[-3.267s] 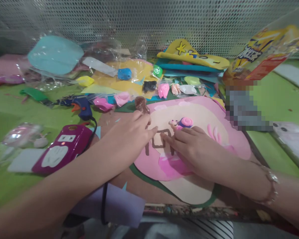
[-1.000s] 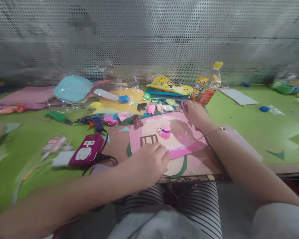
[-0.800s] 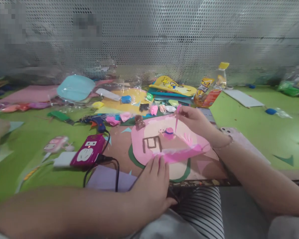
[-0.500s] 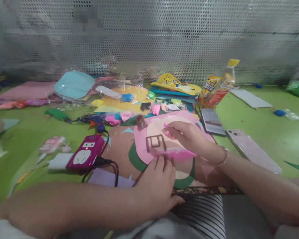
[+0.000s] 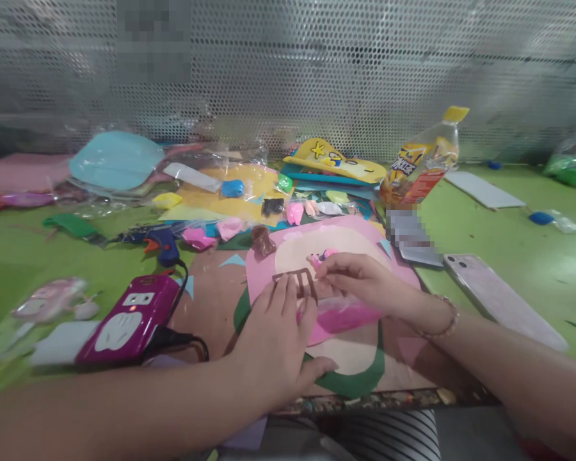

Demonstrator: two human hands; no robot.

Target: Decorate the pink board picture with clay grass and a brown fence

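Note:
My left hand (image 5: 278,333) lies flat with its fingers out on the lower left of a pink paper craft piece (image 5: 259,259), touching the brown square outline (image 5: 295,276) on it. My right hand (image 5: 360,282) has thumb and fingers pinched together just right of that outline. Whatever sits between the fingertips is too small to make out. A small pink figure (image 5: 315,259) shows just above the right fingertips. Bright pink clay (image 5: 340,320) runs along the lower part. Under it are a cream and green paper shape (image 5: 365,378) and a brown sheet (image 5: 211,307).
Left are a magenta power adapter (image 5: 129,314) with cables and a blue glue gun (image 5: 163,246). Behind lie colored clay lumps (image 5: 233,188), a brown lump (image 5: 263,240) and yellow cutouts (image 5: 326,157). A bottle (image 5: 446,144), a snack bag (image 5: 406,166) and a phone (image 5: 502,298) are right.
My left hand has slid up and left, onto the brown outline. My right fingertips have dropped from the small pink figure to beside the outline. The view has shifted slightly.

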